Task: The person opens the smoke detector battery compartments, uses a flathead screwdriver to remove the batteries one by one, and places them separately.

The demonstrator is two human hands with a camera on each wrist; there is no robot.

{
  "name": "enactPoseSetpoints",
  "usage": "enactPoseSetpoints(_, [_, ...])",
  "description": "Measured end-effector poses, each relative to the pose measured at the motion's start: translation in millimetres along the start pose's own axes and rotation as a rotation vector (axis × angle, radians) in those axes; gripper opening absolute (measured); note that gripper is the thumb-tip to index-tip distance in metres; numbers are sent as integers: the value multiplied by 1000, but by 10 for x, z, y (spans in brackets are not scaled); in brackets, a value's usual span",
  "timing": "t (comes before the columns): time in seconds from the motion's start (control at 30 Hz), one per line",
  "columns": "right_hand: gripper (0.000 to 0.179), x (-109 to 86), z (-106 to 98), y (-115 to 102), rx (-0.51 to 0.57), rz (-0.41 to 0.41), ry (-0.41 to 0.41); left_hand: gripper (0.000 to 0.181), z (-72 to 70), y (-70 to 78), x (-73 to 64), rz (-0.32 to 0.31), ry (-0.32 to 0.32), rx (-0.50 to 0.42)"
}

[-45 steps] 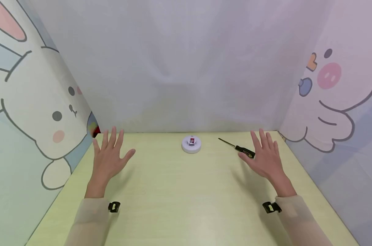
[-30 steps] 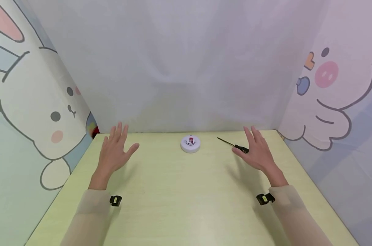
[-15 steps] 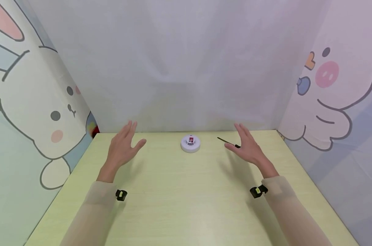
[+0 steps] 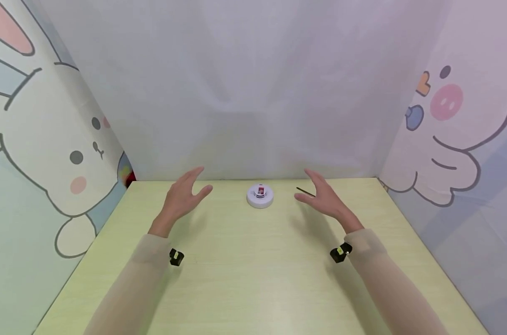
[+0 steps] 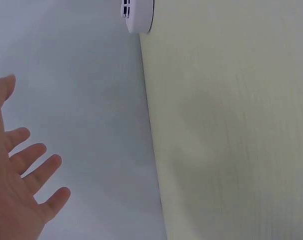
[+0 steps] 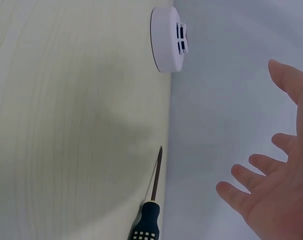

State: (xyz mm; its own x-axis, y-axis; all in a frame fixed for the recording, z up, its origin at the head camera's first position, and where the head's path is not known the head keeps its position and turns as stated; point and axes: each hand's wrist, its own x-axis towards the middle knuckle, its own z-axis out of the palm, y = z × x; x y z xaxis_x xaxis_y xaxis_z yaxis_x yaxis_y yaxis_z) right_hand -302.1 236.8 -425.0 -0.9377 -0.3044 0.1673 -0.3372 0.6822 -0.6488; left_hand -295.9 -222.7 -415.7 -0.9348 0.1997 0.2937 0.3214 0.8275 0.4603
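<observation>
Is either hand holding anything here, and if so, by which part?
Nothing is held. The left hand and right hand hover open above the table; the round white device and the screwdriver lie on it, touched by neither.

The white, round smoke detector lay flat near the far edge of the tabletop, its raised centre facing up, with dark slots around it and a small red-and-white label on top. Apart from it, to the right, the screwdriver lay on its side, its thin dark shaft slanting back and leftward, its dark handle dotted with pale squares; the tip looked narrow, though its exact shape was too small to tell.
</observation>
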Motion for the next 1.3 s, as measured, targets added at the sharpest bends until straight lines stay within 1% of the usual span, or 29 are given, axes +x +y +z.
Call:
enactPoseSetpoints(0.23, [98,143,175,5,51,-26,-38,78,177,67,158,24,-30,-16])
enactPoseSetpoints(0.4, [98,207,314,9,92,-21,-71,77,338,86,231,36,-70,-4])
enactPoseSetpoints(0.57, [95,270,405,19,89,-15,-75,76,495,109,281,43,-120,-17])
enactPoseSetpoints(0.8, [93,378,509,48,106,-19,-96,76,655,181,358,68,-179,-38])
enactPoseSetpoints(0.97, [92,439,605,66,106,-17,-114,75,759,211,398,57,-225,-49])
enactPoseSetpoints(1.17, [91,483,707,65,132,-26,-121,74,906,243,426,49,-280,-18])
enactPoseSetpoints(1.3, [89,495,763,57,123,-29,-132,72,988,284,449,61,-296,4])
